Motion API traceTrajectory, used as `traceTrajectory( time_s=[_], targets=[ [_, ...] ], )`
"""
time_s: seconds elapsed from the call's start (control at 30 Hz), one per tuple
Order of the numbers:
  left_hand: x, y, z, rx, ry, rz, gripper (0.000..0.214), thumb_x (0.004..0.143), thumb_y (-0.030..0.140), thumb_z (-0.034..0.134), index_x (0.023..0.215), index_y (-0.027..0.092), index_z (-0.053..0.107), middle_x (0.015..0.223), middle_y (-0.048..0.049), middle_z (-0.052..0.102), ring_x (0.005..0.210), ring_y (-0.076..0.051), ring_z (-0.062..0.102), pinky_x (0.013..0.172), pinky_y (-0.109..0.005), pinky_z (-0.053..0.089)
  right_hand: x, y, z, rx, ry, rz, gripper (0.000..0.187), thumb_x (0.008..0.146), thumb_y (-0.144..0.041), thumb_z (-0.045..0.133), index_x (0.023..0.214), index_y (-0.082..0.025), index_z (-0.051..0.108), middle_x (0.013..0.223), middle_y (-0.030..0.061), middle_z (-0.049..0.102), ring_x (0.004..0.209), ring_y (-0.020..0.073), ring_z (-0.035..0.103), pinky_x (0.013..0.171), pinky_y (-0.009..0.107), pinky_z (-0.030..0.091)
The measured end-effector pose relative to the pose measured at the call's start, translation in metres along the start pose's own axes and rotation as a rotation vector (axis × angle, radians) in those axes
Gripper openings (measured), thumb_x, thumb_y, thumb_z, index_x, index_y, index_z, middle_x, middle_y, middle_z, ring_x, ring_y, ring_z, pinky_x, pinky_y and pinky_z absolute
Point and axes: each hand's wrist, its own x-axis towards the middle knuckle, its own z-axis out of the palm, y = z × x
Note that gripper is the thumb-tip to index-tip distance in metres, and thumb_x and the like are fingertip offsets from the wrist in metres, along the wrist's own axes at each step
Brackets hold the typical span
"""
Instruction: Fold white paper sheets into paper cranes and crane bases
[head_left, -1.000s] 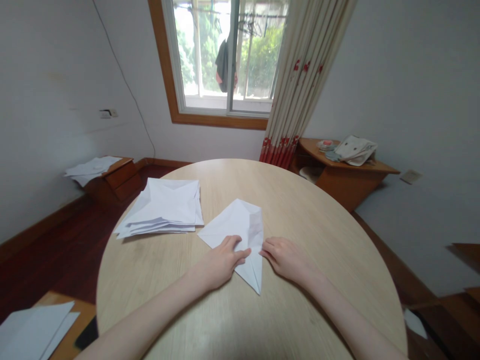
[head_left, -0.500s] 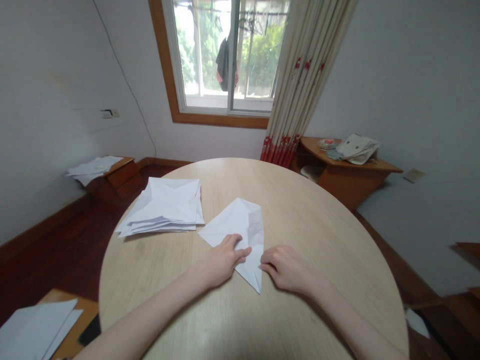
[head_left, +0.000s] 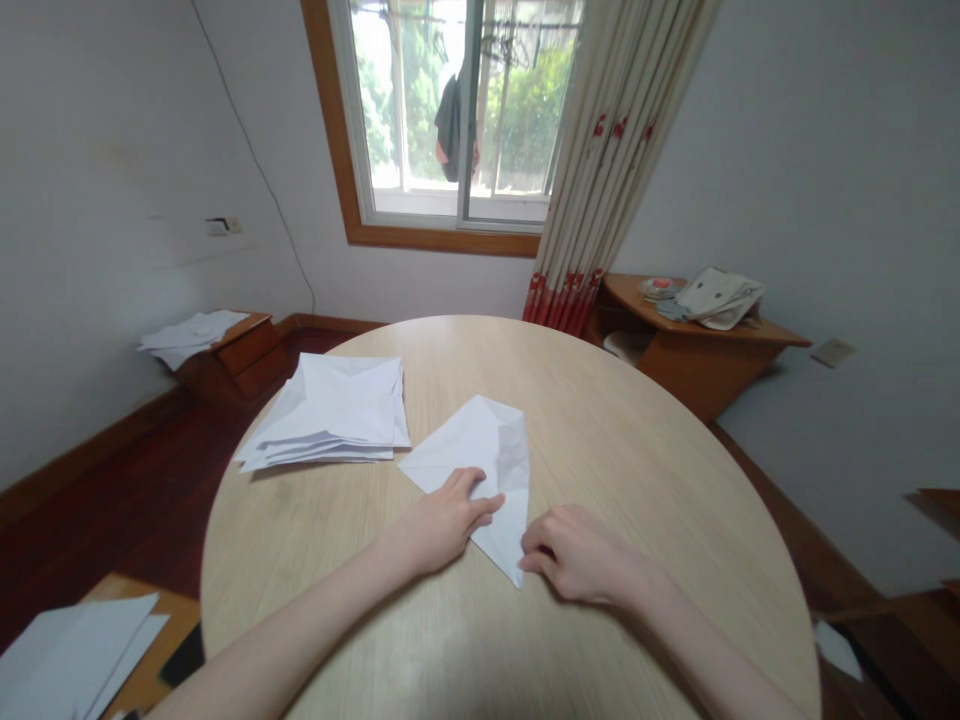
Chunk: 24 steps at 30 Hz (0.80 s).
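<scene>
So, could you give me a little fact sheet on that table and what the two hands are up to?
Surface: round table, pale wood
Left: left hand presses flat on the folded sheet
Right: right hand, fingers curled, touches the sheet's near tip
Beside: stack of folded sheets, left of the single one, apart from it
Behind: window, curtain

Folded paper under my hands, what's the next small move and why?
Probably slide the right hand along the right edge of the folded paper to its near tip, finishing the crease. The left hand lies flat on it against the table; the right fingertips touch that edge short of the tip.
</scene>
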Motion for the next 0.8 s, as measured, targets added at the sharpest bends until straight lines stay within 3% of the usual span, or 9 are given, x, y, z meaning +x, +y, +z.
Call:
traceTrajectory(
  time_s=[0.27, 0.47, 0.6, 0.7, 0.8],
  targets=[
    [0.0, 0.001, -0.001, -0.019, -0.009, 0.001, 0.035, 0.098, 0.02, 0.044, 0.131, 0.023, 0.055, 0.13, -0.0156, 0.045, 0.123, -0.03, 0.045, 0.095, -0.045, 0.047, -0.001, -0.003, 0.001, 0.044, -0.018, -0.015, 0.026, 0.078, -0.021, 0.065, 0.052, -0.017, 0.063, 0.051, -0.0005, 0.057, 0.049, 0.0104, 0.033, 0.051, 0.027, 0.017],
    [0.001, 0.002, -0.003, -0.026, -0.017, -0.012, 0.035, 0.097, 0.02, 0.045, 0.131, 0.021, 0.056, 0.131, -0.0166, 0.045, 0.124, -0.03, 0.045, 0.096, -0.044, 0.047, -0.004, -0.008, -0.001, 0.122, -0.065, -0.01, 0.027, 0.073, -0.016, 0.067, 0.047, -0.016, 0.059, 0.044, -0.0062, 0.039, 0.047, 0.0088, 0.022, 0.049, 0.025, 0.018],
    [0.001, 0.002, -0.004, -0.002, -0.02, -0.017, 0.035, 0.097, 0.021, 0.046, 0.13, 0.024, 0.055, 0.131, -0.0142, 0.046, 0.123, -0.029, 0.046, 0.096, -0.044, 0.048, -0.004, -0.005, 0.0, 0.237, -0.115, -0.011, 0.029, 0.071, -0.012, 0.068, 0.045, -0.015, 0.053, 0.044, -0.0081, 0.035, 0.045, 0.0067, 0.025, 0.048, 0.023, 0.02],
    [0.0, 0.002, -0.004, 0.003, -0.017, -0.015, 0.035, 0.097, 0.021, 0.045, 0.131, 0.023, 0.055, 0.131, -0.0156, 0.046, 0.123, -0.03, 0.046, 0.096, -0.045, 0.048, -0.001, 0.001, 0.001, 0.362, -0.176, 0.006, 0.03, 0.071, -0.02, 0.072, 0.048, -0.015, 0.052, 0.047, -0.0086, 0.036, 0.046, 0.0061, 0.03, 0.048, 0.022, 0.021],
    [0.0, 0.002, -0.003, -0.006, -0.008, -0.012, 0.035, 0.097, 0.021, 0.045, 0.131, 0.022, 0.056, 0.131, -0.0162, 0.046, 0.123, -0.03, 0.046, 0.096, -0.045, 0.048, 0.002, 0.01, 0.002, 0.398, -0.129, 0.04, 0.035, 0.081, -0.031, 0.065, 0.052, -0.016, 0.053, 0.048, -0.0076, 0.037, 0.048, 0.0075, 0.032, 0.049, 0.022, 0.022]
  ],
)
